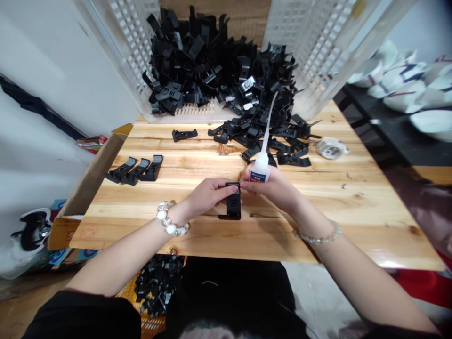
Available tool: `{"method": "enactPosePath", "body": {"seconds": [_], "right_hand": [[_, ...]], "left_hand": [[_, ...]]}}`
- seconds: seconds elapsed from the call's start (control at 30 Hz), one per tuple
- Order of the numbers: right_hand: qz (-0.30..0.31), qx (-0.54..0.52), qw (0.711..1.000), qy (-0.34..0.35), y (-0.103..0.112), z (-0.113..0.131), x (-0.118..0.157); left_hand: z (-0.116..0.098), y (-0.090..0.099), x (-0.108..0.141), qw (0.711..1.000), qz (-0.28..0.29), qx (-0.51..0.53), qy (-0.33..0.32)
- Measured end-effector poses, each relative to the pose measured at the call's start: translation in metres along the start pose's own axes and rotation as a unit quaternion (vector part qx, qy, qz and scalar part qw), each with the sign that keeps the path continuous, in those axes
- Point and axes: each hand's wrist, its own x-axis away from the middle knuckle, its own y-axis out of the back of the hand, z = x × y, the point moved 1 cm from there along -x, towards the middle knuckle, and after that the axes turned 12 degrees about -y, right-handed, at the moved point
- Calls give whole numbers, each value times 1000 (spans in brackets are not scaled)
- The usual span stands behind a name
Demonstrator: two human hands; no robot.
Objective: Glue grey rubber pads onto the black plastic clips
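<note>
Worktop [353, 226] of pale wood lies beneath both hands in the head view. Near the middle of its front edge, the left hand [212, 194] grasps a black clip [233, 205], thumb pressed on the clip's far end. The right hand [273, 186] grips a white glue bottle [260, 168], its long nozzle pointing toward the far edge, while the fingertips come up to the clip's far right corner. Toward the left edge, three clips [134, 170] lie side by side. A white basket [323, 52] full of black clips stands at the far edge; a loose heap [252, 134] spreads out in front of it, with a single clip [184, 135] well apart to the left. A roll of tape [332, 148] lies near the right edge, just beside the heap. Below the front edge, toward the left corner, an orange basket [153, 325] holds small black pieces
</note>
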Motion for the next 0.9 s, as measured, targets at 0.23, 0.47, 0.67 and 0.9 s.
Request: {"method": "enactPosePath", "body": {"seconds": [0.23, 0.47, 0.67, 0.9], "right_hand": [[-73, -4, 997, -24, 1, -9, -7], [-84, -48, 994, -49, 5, -18, -17], [-65, -77, 994, -46, 4, -17, -15], [-68, -125, 989, -33, 3, -18, -16]], "left_hand": [[-34, 24, 7, 970, -112, -181, -121], [-66, 106, 15, 913, -246, -323, -31], [-49, 128, 11, 865, -207, -456, -13], [-54, 98, 70, 757, -324, -542, -167]]}}
